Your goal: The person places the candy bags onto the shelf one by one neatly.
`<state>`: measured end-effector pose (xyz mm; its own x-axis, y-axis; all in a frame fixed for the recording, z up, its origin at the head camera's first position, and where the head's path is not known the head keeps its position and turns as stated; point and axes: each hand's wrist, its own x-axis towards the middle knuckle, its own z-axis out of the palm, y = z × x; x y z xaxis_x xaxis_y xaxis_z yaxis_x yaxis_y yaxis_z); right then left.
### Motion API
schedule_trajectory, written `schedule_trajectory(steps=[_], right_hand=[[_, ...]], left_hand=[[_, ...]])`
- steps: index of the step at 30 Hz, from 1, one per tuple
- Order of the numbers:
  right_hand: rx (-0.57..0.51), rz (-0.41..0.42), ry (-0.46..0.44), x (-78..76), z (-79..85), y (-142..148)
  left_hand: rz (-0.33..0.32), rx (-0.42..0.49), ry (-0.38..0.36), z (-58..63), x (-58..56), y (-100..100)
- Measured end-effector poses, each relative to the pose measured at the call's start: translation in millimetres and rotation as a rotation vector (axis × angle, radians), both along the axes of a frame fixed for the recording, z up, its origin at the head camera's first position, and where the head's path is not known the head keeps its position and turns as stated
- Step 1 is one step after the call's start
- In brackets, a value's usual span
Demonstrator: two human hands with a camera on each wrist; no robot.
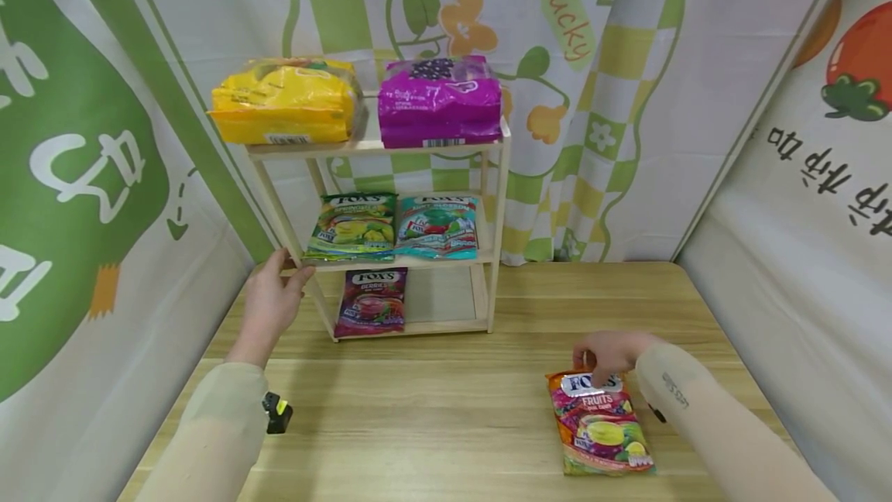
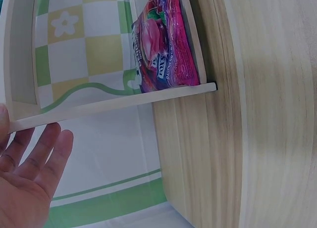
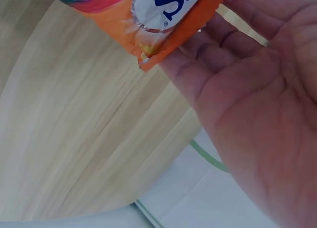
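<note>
My left hand [image 1: 272, 297] grips the left front post of a small wooden shelf [image 1: 499, 208]. In the left wrist view the fingers [image 2: 55, 148] lie behind the post, with the thumb on its other side at the image edge. At the right of the table, my right hand [image 1: 613, 351] pinches the top edge of an orange Fox's Fruits candy bag [image 1: 598, 432]. The right wrist view shows fingers under that bag's orange corner [image 3: 148, 50]; the thumb is mostly out of frame. A dark red Berries candy bag [image 1: 372, 302] leans on the bottom tier's left side.
Up top sit a yellow bag [image 1: 286, 103] and a purple bag [image 1: 440, 103]. The middle tier holds a green Springtea bag [image 1: 354, 229] and a teal candy bag [image 1: 437, 229]. Patterned curtains [image 1: 627, 99] enclose the wooden table [image 1: 418, 417] at the back and sides.
</note>
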<state>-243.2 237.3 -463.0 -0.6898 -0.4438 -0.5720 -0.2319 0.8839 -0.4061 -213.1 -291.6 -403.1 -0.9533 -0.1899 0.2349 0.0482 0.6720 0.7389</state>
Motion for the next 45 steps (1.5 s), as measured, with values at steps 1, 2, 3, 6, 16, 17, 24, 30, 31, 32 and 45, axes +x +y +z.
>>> schedule_trajectory(steps=[1,2,3,6,16,17,24,30,31,32,45], right_hand=[[-0.005,0.003,0.004,0.3,-0.6,0.0],[-0.011,0.008,0.009,0.6,-1.4,0.2],[-0.017,0.007,0.012,1.1,-1.8,0.4],[-0.042,0.015,0.019,2.6,-1.8,1.4],[0.011,-0.047,0.08,9.3,-0.7,11.6],[0.023,-0.069,0.085,10.2,-1.8,13.3],[0.148,-0.207,0.103,21.6,-6.5,25.5],[0.242,-0.254,0.052,32.8,-11.3,35.5],[0.235,-0.277,0.03,33.7,-12.4,36.5],[0.217,-0.309,0.005,34.5,-13.5,37.2],[-0.315,-0.735,-0.257,53.1,-22.4,28.7]], left_hand=[[0.0,0.0,0.002,-0.1,-0.1,0.1],[-0.002,-0.001,0.001,0.0,0.0,0.3],[-0.002,-0.004,0.0,-0.1,-0.2,0.2],[0.0,-0.005,-0.007,0.3,-0.4,0.3],[-0.001,-0.002,-0.006,-0.7,-0.1,-0.6],[-0.001,-0.002,-0.004,-0.9,-0.1,-0.6],[0.002,-0.004,-0.015,-1.1,0.5,-0.9],[0.005,0.004,-0.029,-0.3,-0.3,-0.4],[0.005,0.005,-0.027,-0.2,-0.4,-0.5],[0.005,0.005,-0.025,-0.2,-0.4,-0.5],[-0.004,-0.009,-0.004,0.7,0.9,0.8]])
